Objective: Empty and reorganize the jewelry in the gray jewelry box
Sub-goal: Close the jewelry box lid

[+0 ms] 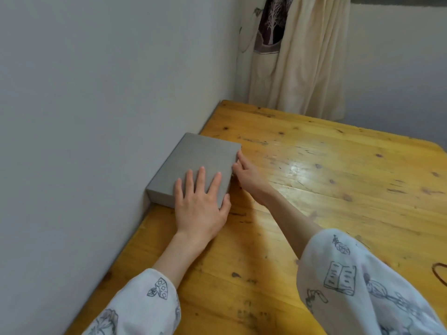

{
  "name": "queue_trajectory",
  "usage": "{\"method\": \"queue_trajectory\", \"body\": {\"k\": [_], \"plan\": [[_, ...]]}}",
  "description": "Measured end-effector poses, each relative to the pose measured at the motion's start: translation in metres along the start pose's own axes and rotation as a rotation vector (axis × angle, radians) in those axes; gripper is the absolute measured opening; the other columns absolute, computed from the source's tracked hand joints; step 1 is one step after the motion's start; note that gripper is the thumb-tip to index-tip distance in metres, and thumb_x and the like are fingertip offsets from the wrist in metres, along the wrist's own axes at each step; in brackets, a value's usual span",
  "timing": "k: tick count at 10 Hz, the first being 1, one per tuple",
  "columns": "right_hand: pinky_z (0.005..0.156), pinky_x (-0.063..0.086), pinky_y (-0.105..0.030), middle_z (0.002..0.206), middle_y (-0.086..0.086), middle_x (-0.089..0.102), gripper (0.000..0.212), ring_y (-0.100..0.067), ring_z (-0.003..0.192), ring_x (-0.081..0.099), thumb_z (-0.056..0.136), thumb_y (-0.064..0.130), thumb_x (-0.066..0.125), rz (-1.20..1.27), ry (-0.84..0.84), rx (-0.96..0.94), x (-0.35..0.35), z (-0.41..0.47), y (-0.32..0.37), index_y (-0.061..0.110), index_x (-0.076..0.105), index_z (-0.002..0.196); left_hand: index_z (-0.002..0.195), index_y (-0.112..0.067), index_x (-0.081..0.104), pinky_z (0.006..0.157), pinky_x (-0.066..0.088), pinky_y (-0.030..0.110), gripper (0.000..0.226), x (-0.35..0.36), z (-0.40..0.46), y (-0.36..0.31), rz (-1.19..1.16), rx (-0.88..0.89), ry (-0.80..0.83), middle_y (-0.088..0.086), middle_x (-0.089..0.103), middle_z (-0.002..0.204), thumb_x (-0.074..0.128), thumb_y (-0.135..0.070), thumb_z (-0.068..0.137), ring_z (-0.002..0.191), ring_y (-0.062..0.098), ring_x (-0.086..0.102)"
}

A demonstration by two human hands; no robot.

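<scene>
A closed gray jewelry box (203, 155) lies flat on the wooden table (326, 189), its left side against the wall. My left hand (200, 209) rests flat on the lid's near part, fingers straight and spread, thumb along the right edge. My right hand (246, 172) touches the box's right side, fingertips at the lid's edge. Whether they pinch the edge I cannot tell. No jewelry shows; the inside is hidden.
A pale wall (96, 117) runs along the table's left edge. A cream curtain (302, 56) hangs behind the far edge. A thin dark loop (439, 274) lies at the right border. Bare wood stretches to the right of the box.
</scene>
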State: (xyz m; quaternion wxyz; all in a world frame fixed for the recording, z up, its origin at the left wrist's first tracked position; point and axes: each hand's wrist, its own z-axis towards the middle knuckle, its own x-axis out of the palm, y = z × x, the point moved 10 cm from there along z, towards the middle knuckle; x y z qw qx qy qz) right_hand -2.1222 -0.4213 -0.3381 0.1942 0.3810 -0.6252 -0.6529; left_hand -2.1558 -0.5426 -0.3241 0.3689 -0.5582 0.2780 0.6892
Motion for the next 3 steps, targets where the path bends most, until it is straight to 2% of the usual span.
{"method": "queue_trajectory", "body": {"k": [1, 2, 3], "plan": [[0.103, 0.031, -0.026, 0.142, 0.002, 0.043, 0.043, -0.015, 0.13, 0.04, 0.099, 0.019, 0.035, -0.252, -0.044, -0.027, -0.012, -0.032, -0.002, 0.018, 0.032, 0.143, 0.146, -0.032, 0.007, 0.114, 0.004, 0.047, 0.06, 0.003, -0.001, 0.002, -0.009, -0.008, 0.085, 0.006, 0.007, 0.156, 0.019, -0.055, 0.092, 0.143, 0.029, 0.003], [0.111, 0.029, -0.03, 0.146, -0.002, 0.04, 0.043, -0.018, 0.134, 0.036, 0.098, 0.018, 0.04, -0.442, -0.093, -0.039, -0.037, -0.074, -0.02, 0.016, 0.037, 0.141, 0.146, -0.03, 0.005, 0.113, 0.005, 0.051, 0.06, -0.001, -0.001, -0.001, -0.03, -0.024, 0.161, 0.005, 0.003, 0.156, 0.021, -0.053, 0.093, 0.143, 0.028, 0.0], [0.115, 0.018, -0.031, 0.148, 0.0, 0.037, 0.041, -0.016, 0.141, 0.023, 0.098, 0.021, 0.04, -0.666, -0.2, -0.058, -0.072, -0.121, -0.037, 0.017, 0.04, 0.139, 0.147, -0.026, 0.006, 0.113, 0.0, 0.054, 0.06, -0.009, -0.019, -0.022, -0.06, 0.025, 0.128, 0.006, 0.001, 0.156, 0.024, -0.049, 0.095, 0.143, 0.027, -0.005]]}}
